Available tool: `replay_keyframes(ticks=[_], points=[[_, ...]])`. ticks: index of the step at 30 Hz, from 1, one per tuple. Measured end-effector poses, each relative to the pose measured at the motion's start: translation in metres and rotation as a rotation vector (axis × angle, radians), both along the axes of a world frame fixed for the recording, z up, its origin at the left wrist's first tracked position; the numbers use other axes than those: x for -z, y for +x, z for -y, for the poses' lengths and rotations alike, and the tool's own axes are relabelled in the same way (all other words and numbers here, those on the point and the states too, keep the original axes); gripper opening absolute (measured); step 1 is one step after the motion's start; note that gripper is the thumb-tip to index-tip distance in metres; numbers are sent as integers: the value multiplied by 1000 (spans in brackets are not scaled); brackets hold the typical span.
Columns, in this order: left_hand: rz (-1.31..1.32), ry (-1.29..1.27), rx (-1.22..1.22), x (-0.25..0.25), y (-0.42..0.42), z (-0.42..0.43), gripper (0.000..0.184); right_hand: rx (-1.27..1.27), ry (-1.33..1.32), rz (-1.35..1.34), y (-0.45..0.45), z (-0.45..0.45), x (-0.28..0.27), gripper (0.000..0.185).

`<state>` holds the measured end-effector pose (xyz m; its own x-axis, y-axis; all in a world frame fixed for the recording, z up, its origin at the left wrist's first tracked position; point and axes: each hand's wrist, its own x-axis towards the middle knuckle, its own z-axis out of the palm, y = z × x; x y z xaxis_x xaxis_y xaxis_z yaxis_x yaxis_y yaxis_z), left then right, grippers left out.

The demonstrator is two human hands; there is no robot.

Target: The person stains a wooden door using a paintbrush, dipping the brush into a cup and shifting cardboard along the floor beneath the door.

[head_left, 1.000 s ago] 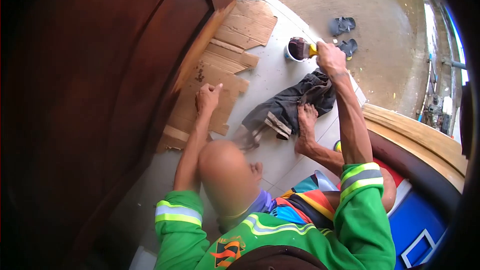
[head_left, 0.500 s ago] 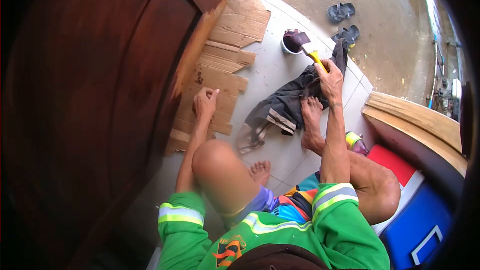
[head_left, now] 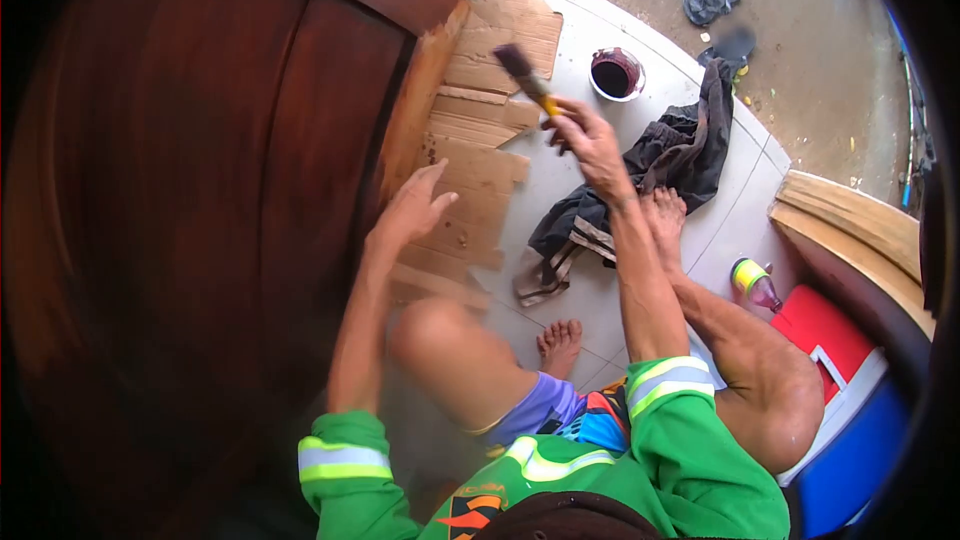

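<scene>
My right hand (head_left: 587, 145) grips the yellow handle of a paintbrush (head_left: 527, 77), its dark bristles pointing up and left above the cardboard. Nothing is in my left hand (head_left: 412, 204), whose thumb and fingers are apart over the cardboard (head_left: 455, 190), close to the dark red-brown wooden door (head_left: 230, 140). A white container (head_left: 617, 75) of dark liquid stands on the tiles, right of the brush and apart from it. Dark cloth (head_left: 670, 155) lies crumpled by my bare foot, partly behind my right forearm.
Black slippers (head_left: 712, 2) lie on the wet ground outside the tiled edge. At right are a wooden frame (head_left: 850, 225), a bottle with a yellow-green band (head_left: 755, 283) and a red and blue box (head_left: 825, 340). My knees are bent on both sides.
The brush has left the container and swung left with my right hand. My left hand has opened, its fingers now stretched toward the door. The view has shifted slightly.
</scene>
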<state>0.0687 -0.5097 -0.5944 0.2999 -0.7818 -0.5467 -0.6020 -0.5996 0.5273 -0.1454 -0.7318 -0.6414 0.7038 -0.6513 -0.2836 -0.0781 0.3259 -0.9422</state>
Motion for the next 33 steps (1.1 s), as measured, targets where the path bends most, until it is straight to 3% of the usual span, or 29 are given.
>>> replay_keyframes(ticks=[3, 5, 10, 11, 14, 18, 22, 24, 25, 32, 33], points=[[118, 9, -11, -98, -1, 29, 54, -12, 49, 24, 59, -24, 18, 34], [158, -119, -127, -128, -3, 42, 52, 28, -32, -19, 92, -45, 23, 36], [310, -250, -411, -119, -6, 59, 41, 165, -397, -8, 122, -113, 18, 34], [305, -229, -439, -121, -6, 61, 39, -19, -250, -127, 109, -115, 10, 31], [369, -269, -477, -137, -11, 67, 34, 187, -342, -58, 97, -102, 22, 30], [422, -294, -445, -140, -17, 70, 34, 237, -252, -129, 127, -53, 4, 29], [447, -178, -469, -159, -28, 73, 35, 142, -408, -81, 125, -116, 31, 40], [436, -173, -493, -165, -33, 74, 35, -136, -365, -231, 99, -117, 18, 40], [428, -156, -476, -166, -33, 74, 36, -278, -344, -304, 89, -109, 9, 40], [401, -72, -400, -161, -42, 56, 39, -237, -868, -359, 159, 79, 42, 36], [401, -78, -394, -160, -42, 54, 39, -261, -793, -364, 163, 93, 44, 35]])
